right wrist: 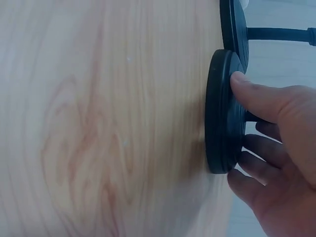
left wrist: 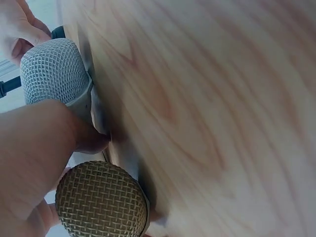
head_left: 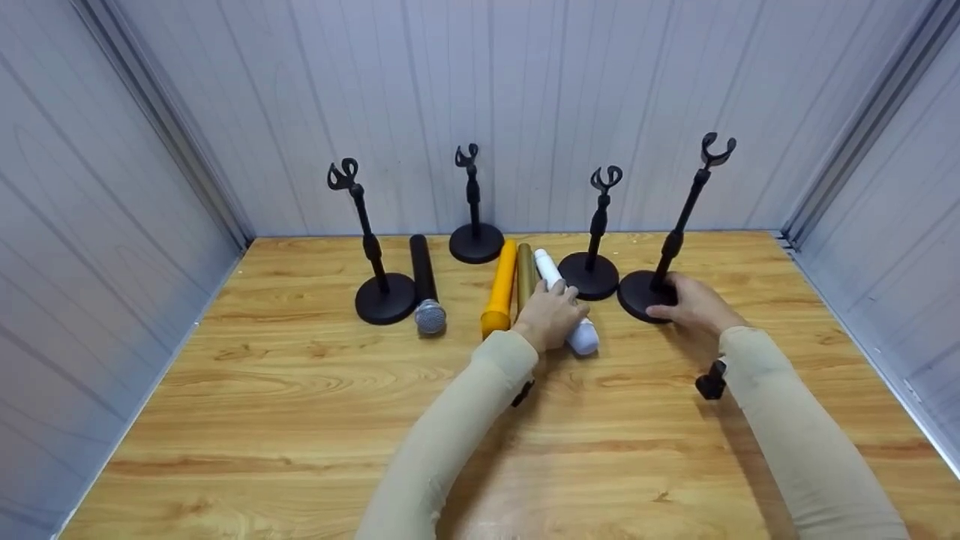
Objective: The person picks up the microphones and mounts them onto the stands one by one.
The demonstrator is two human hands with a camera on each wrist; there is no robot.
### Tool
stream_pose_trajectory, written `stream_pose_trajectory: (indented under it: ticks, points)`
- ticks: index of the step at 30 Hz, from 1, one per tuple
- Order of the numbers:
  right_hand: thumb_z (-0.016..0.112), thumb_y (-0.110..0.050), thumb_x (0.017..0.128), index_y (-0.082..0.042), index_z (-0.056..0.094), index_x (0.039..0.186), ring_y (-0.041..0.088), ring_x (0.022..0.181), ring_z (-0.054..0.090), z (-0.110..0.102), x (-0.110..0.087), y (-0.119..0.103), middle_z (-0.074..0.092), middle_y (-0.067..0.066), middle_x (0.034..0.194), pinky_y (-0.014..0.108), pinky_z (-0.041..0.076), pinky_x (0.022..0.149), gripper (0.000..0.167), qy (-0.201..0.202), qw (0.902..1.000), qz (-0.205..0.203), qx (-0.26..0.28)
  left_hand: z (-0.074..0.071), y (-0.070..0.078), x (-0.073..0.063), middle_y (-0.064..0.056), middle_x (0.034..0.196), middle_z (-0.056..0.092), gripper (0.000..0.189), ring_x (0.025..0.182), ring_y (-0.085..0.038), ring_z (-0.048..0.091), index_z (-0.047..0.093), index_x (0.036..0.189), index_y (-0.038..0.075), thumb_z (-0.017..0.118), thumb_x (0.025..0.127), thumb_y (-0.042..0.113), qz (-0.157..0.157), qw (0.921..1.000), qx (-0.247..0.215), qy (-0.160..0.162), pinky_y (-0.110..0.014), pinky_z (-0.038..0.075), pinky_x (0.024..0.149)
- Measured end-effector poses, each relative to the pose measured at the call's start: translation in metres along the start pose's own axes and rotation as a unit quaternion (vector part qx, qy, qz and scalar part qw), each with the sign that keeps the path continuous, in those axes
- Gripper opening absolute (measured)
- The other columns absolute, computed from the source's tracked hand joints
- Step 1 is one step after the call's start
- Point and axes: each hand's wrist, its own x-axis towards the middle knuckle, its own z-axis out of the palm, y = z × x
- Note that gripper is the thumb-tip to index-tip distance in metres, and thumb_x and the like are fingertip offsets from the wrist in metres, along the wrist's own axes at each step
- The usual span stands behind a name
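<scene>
My left hand grips the white microphone from above. In the left wrist view its thumb comes down between the pale mesh head of that microphone and the mesh head of the gold microphone; several fingertips are hidden. Beside them lie the gold microphone's body and an orange microphone. My right hand holds the round base of the rightmost black microphone stand. The right wrist view has the thumb on top of the base, with fingers curled by its rim and pole.
A black microphone with a silver head lies left of centre. Other upright stands are at left, back centre and right of centre, the last touching or nearly touching the held stand's base. Pale walls enclose the wooden table.
</scene>
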Motion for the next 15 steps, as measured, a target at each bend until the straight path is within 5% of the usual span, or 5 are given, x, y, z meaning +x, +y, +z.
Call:
stream_pose_trajectory:
  ticks: [8,15]
  points:
    - [0.071,-0.027,0.098,0.011,0.042,0.145,0.053,0.132,0.043,-0.002,0.000,0.001,0.045,0.036,0.143,0.065,0.033,0.108,0.067,-0.011,0.9998,-0.002,-0.016,-0.004,-0.001,-0.003,-0.007,0.139,0.054,0.047,0.133,-0.029,0.045,0.054,0.142,0.029,0.068,0.098,0.024,0.016,0.9998,-0.004,-0.009,-0.053,0.037,0.111]
    - [0.073,-0.026,0.096,0.011,0.048,0.140,0.053,0.128,0.047,-0.003,-0.003,0.003,0.051,0.036,0.138,0.064,0.035,0.107,0.062,-0.012,0.9991,-0.034,-0.020,-0.011,-0.005,-0.010,-0.005,0.137,0.055,0.043,0.132,-0.028,0.048,0.053,0.140,0.027,0.066,0.099,0.025,0.023,0.9989,-0.028,0.029,-0.057,0.042,0.106]
